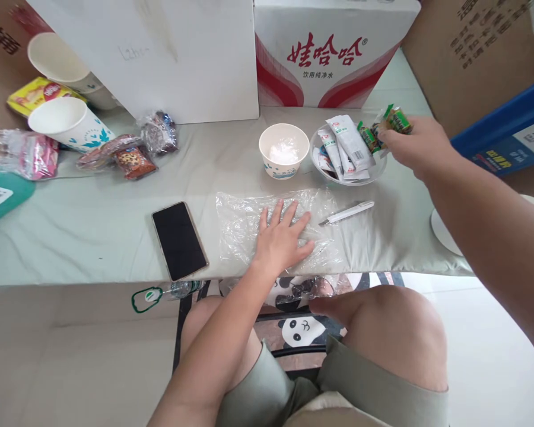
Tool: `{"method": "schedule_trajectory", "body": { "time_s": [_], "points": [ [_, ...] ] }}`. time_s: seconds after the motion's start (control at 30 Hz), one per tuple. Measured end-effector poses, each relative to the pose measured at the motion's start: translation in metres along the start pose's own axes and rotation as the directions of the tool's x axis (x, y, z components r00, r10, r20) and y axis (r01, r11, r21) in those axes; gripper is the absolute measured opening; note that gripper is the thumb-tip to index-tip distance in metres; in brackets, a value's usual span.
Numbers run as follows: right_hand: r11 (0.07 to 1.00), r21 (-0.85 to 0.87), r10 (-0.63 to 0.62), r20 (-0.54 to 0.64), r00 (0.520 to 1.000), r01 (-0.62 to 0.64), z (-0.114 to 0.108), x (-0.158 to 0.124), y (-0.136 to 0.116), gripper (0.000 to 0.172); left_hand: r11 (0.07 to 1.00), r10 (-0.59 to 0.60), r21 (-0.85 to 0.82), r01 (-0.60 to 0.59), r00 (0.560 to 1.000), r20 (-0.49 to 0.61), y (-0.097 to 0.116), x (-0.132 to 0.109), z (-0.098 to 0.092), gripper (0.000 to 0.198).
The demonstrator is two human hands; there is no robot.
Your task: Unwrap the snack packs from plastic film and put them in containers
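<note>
My left hand (282, 237) lies flat with fingers spread on a clear plastic sheet (235, 216), whose near part hangs over the table edge. At the right, my right hand (412, 142) pinches small green-and-brown snack packets (398, 120) above the rim of a clear plastic bowl (360, 179). White printed sachets (349, 142) stand and lie in that bowl, and one green packet is at its right side. Beside it is a paper bowl (281, 171) with white, powdery or clear contents. A white utility knife (349, 212) rests right of my left hand.
A black phone (180, 240) lies left of the sheet. Behind stand a white panel (196, 59) and a red-and-white water carton (329, 53). Paper cups (66, 121) and wrapped snacks (136, 161) are at the left. A blue box (507, 130) stands at the right.
</note>
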State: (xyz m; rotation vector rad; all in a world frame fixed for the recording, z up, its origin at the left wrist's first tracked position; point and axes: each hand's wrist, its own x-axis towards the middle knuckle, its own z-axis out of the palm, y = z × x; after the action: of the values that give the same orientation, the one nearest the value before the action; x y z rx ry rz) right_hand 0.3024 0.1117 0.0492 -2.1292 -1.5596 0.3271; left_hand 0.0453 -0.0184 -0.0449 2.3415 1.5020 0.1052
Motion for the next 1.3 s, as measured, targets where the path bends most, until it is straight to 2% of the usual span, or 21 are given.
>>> {"method": "schedule_trajectory", "body": {
  "time_s": [0.1, 0.17, 0.27, 0.33, 0.4, 0.47, 0.5, 0.57, 0.63, 0.77, 0.83, 0.93, 1.0, 1.07, 1.1, 1.17, 1.2, 1.3],
  "points": [
    [0.988, -0.105, 0.114, -0.022, 0.993, -0.115, 0.000, -0.002, 0.002, 0.021, 1.000, 0.004, 0.000, -0.004, 1.000, -0.005, 0.000, 0.000, 0.001, 0.065],
    [0.992, -0.104, 0.057, -0.114, 0.992, -0.069, -0.005, -0.008, -0.002, 0.019, 1.000, 0.007, 0.004, -0.007, 1.000, -0.017, 0.000, 0.000, 0.001, 0.065],
    [0.994, -0.084, -0.084, -0.212, 0.974, 0.067, -0.013, -0.023, -0.017, 0.014, 1.000, 0.000, 0.007, 0.000, 1.000, -0.012, 0.000, 0.001, 0.001, 0.064],
    [0.985, -0.065, -0.171, -0.158, 0.972, 0.163, -0.012, -0.034, -0.030, 0.011, 1.000, -0.008, 0.002, 0.008, 1.000, 0.005, 0.000, 0.001, 0.001, 0.064],
    [0.977, -0.069, -0.204, 0.003, 0.979, 0.204, -0.004, -0.039, -0.041, 0.016, 1.000, -0.013, -0.005, 0.013, 1.000, 0.015, 0.000, 0.002, 0.002, 0.065],
    [0.971, -0.108, -0.193, 0.179, 0.965, 0.214, 0.008, -0.039, -0.046, 0.025, 1.000, -0.015, -0.009, 0.015, 1.000, 0.012, 0.000, 0.002, 0.002, 0.065],
    [0.964, -0.123, -0.205, 0.216, 0.955, 0.235, 0.012, -0.038, -0.046, 0.028, 1.000, -0.016, -0.010, 0.016, 1.000, 0.010, -0.001, 0.002, 0.003, 0.065],
    [0.943, -0.128, -0.282, 0.175, 0.943, 0.306, 0.018, -0.036, -0.042, 0.030, 1.000, -0.016, -0.010, 0.016, 1.000, 0.010, -0.001, 0.002, 0.003, 0.065],
    [0.935, -0.088, -0.336, 0.078, 0.938, 0.343, 0.017, -0.036, -0.037, 0.029, 1.000, -0.011, -0.012, 0.011, 1.000, 0.014, -0.001, 0.002, 0.004, 0.065],
    [0.975, 0.019, -0.223, -0.018, 0.975, 0.223, 0.011, -0.034, -0.035, 0.011, 1.000, -0.008, -0.016, 0.009, 1.000, 0.019, -0.001, 0.002, 0.003, 0.065],
    [0.979, -0.034, -0.201, 0.005, 0.980, 0.201, 0.010, -0.029, -0.039, 0.021, 1.000, -0.009, -0.016, 0.009, 1.000, 0.016, -0.001, 0.001, 0.002, 0.065],
    [0.951, -0.209, -0.197, 0.163, 0.967, 0.229, 0.004, -0.028, -0.046, 0.040, 1.000, -0.003, -0.023, 0.003, 1.000, 0.002, -0.001, 0.000, 0.003, 0.064],
    [0.929, -0.211, -0.277, 0.149, 0.949, 0.304, -0.002, -0.043, -0.046, 0.041, 0.999, 0.003, -0.033, -0.004, 1.000, -0.008, -0.001, -0.001, 0.003, 0.064],
    [0.910, -0.085, -0.406, 0.001, 0.914, 0.405, -0.003, -0.072, -0.039, 0.032, 0.999, 0.001, -0.038, -0.002, 1.000, -0.014, -0.001, -0.003, 0.003, 0.065],
    [0.903, 0.008, -0.427, -0.058, 0.902, 0.429, 0.000, -0.089, -0.032, 0.029, 0.999, -0.002, -0.037, 0.002, 1.000, -0.012, -0.001, -0.004, 0.003, 0.065],
    [0.917, 0.151, -0.362, -0.077, 0.929, 0.369, 0.016, -0.122, -0.012, 0.033, 1.000, 0.002, -0.032, -0.002, 1.000, -0.010, -0.002, -0.006, 0.002, 0.066],
    [0.938, 0.186, -0.286, -0.065, 0.956, 0.293, 0.027, -0.136, -0.001, 0.038, 1.000, 0.010, -0.029, -0.011, 1.000, -0.010, -0.002, -0.007, 0.002, 0.066],
    [0.969, 0.228, -0.095, -0.026, 0.995, 0.098, 0.063, -0.156, 0.028, 0.052, 0.999, 0.044, -0.020, -0.045, 0.999, -0.026, -0.004, -0.011, 0.002, 0.067]
  ]
}}
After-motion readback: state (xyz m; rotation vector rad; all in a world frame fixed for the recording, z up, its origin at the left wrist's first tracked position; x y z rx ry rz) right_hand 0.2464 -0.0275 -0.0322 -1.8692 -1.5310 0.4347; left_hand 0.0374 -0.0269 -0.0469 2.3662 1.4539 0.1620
